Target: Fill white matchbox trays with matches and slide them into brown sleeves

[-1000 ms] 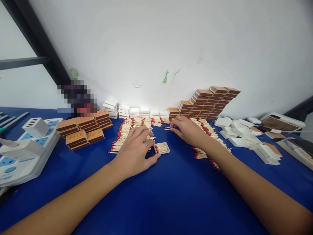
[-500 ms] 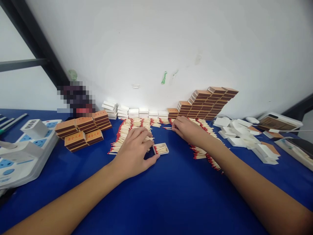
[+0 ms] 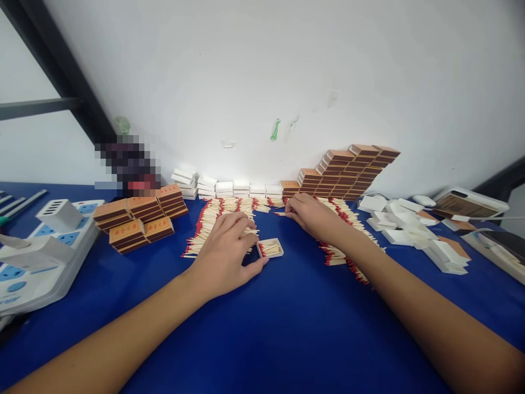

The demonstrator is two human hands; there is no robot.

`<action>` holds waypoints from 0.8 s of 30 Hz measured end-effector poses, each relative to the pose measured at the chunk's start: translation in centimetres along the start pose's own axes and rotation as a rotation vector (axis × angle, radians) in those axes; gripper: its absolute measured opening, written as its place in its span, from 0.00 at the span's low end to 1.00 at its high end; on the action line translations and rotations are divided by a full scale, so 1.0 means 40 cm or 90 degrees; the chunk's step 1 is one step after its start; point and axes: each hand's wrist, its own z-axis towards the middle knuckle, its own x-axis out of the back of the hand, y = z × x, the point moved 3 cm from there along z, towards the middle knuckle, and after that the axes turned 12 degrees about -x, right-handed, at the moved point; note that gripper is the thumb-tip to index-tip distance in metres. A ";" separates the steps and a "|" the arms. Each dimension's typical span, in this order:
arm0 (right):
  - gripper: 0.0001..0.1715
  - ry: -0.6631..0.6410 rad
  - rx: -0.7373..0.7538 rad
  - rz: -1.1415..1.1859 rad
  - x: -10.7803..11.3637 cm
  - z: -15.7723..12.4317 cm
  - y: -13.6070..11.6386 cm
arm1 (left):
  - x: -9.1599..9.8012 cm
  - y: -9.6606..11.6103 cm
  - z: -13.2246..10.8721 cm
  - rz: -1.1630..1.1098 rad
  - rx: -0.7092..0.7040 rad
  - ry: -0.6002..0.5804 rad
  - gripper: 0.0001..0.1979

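My left hand is at the left end of a small white matchbox tray. Its thumb rests at the tray's near corner and its index finger at the far one, steadying it. Inside lie several red-tipped matches. Farther back, my right hand has its fingers pinched together at the table. A single match sticks out to the left from those fingertips; their inner side is hidden. Loose matches are heaped beyond my left hand and under my right forearm.
White trays line the wall, beside stacked matchboxes. More matchboxes stand left, near a power strip. White trays lie scattered at the right. The table is blue.
My right hand has shifted very slightly left and away from me, toward the single match. My left hand and the matchbox tray have hardly moved.
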 end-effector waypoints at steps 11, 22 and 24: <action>0.11 -0.019 -0.007 -0.019 0.001 0.003 -0.002 | 0.002 0.002 0.001 0.001 -0.002 0.001 0.10; 0.08 -0.046 0.079 0.111 0.083 -0.101 -0.143 | 0.001 0.000 -0.001 0.007 0.008 -0.003 0.12; 0.08 -0.053 0.118 0.092 0.090 -0.125 -0.182 | 0.001 0.000 0.000 0.007 0.011 -0.011 0.12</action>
